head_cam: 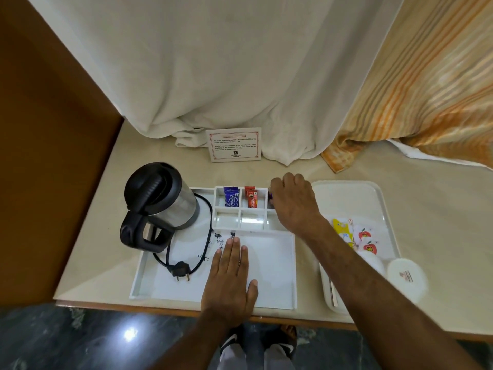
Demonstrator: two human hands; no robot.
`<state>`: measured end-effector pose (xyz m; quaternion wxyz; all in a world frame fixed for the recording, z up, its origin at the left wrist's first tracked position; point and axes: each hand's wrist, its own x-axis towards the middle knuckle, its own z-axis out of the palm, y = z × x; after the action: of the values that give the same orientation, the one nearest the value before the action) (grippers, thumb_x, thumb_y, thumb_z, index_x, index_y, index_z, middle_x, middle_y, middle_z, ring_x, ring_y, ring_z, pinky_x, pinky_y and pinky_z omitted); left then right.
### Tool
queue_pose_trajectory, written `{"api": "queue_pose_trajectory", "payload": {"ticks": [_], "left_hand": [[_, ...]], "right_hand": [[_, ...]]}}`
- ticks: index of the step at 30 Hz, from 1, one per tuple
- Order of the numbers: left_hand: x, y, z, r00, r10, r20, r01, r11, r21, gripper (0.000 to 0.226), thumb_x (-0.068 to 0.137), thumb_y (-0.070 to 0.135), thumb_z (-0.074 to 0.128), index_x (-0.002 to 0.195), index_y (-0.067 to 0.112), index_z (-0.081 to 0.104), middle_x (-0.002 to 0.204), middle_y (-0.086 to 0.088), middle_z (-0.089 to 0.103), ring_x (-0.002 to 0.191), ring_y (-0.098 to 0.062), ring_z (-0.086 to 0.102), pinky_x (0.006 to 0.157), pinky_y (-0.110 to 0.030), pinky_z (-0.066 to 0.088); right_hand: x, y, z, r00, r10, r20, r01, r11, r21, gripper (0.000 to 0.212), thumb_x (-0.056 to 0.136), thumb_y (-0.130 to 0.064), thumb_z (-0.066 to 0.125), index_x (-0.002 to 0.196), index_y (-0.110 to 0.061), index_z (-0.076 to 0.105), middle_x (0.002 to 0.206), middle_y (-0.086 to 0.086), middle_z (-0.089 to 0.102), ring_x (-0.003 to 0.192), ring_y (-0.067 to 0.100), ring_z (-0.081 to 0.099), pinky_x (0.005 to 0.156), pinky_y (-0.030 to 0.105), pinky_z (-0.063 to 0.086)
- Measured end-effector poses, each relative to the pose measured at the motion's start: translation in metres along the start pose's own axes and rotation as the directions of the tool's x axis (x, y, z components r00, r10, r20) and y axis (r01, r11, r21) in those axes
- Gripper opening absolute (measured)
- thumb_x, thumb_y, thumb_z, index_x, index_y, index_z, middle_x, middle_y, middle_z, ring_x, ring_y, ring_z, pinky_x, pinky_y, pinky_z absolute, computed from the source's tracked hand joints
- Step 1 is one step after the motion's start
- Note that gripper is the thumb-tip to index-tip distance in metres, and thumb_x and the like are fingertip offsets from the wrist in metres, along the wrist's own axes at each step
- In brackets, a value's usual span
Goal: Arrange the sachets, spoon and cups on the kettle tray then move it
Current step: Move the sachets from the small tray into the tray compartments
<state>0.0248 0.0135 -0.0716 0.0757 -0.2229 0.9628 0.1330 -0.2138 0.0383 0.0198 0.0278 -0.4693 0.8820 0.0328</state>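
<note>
A white kettle tray (pixel 277 263) lies on the counter with a black and steel kettle (pixel 160 201) at its left. Its back compartments hold a blue sachet (pixel 231 196) and red sachets (pixel 251 198). My left hand (pixel 230 276) rests flat and open on the tray floor. My right hand (pixel 292 201) is over the rightmost back compartment, fingers closed on a purple sachet (pixel 270 195) that is mostly hidden. To the right, a second white tray (pixel 354 196) carries more sachets (pixel 357 235), a spoon (pixel 333 292) and two upturned white cups (pixel 405 276).
The kettle's black cord and plug (pixel 182 271) lie on the tray floor beside dark specks. A printed card (pixel 234 145) stands behind the tray. White and striped orange curtains hang at the back. A brown panel bounds the counter on the left.
</note>
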Motion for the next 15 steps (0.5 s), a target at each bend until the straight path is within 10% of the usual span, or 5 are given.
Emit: {"api": "queue_pose_trajectory", "payload": {"ticks": [3, 6, 10, 15], "left_hand": [[-0.001, -0.001, 0.003, 1.0, 0.007, -0.013, -0.007, 1.0, -0.007, 0.082, 0.091, 0.047, 0.04, 0.154, 0.006, 0.007, 0.164, -0.018, 0.005, 0.151, -0.03, -0.003, 0.117, -0.05, 0.011], [-0.001, -0.003, 0.007, 0.999, 0.023, -0.022, -0.024, 1.0, -0.014, 0.083, 0.091, 0.046, 0.041, 0.154, 0.006, 0.006, 0.164, -0.018, 0.005, 0.151, -0.031, -0.002, 0.117, -0.051, 0.012], [-0.001, -0.003, 0.006, 1.0, 0.022, -0.018, -0.022, 1.0, 0.008, 0.083, 0.091, 0.048, 0.039, 0.154, 0.006, 0.006, 0.164, -0.019, 0.004, 0.151, -0.031, -0.002, 0.117, -0.05, 0.011], [-0.002, -0.002, 0.003, 1.0, 0.015, -0.025, -0.014, 1.0, 0.01, 0.081, 0.091, 0.049, 0.036, 0.154, 0.005, 0.009, 0.163, -0.019, 0.006, 0.151, -0.032, 0.0, 0.116, -0.051, 0.013]], "right_hand": [[-0.012, 0.005, -0.001, 0.994, 0.107, -0.034, -0.101, 0.981, 0.164, 0.058, 0.09, -0.059, 0.042, 0.125, -0.013, 0.044, 0.113, 0.013, 0.049, 0.098, 0.03, 0.046, 0.081, 0.043, 0.04], [-0.023, 0.029, -0.013, 0.971, 0.179, -0.159, -0.113, 0.928, 0.355, 0.049, 0.091, -0.047, 0.048, 0.13, -0.018, 0.043, 0.117, 0.011, 0.055, 0.101, 0.033, 0.05, 0.08, 0.046, 0.043], [-0.043, 0.098, -0.009, 0.928, 0.186, 0.323, -0.188, 0.982, -0.025, 0.053, 0.081, -0.021, 0.059, 0.131, -0.027, 0.045, 0.124, 0.005, 0.054, 0.112, 0.032, 0.048, 0.092, 0.046, 0.037], [-0.06, 0.119, 0.004, 0.827, 0.15, 0.541, -0.255, 0.959, 0.123, 0.045, 0.067, -0.015, 0.073, 0.106, -0.026, 0.055, 0.103, -0.004, 0.062, 0.081, 0.016, 0.051, 0.078, 0.032, 0.033]]}}
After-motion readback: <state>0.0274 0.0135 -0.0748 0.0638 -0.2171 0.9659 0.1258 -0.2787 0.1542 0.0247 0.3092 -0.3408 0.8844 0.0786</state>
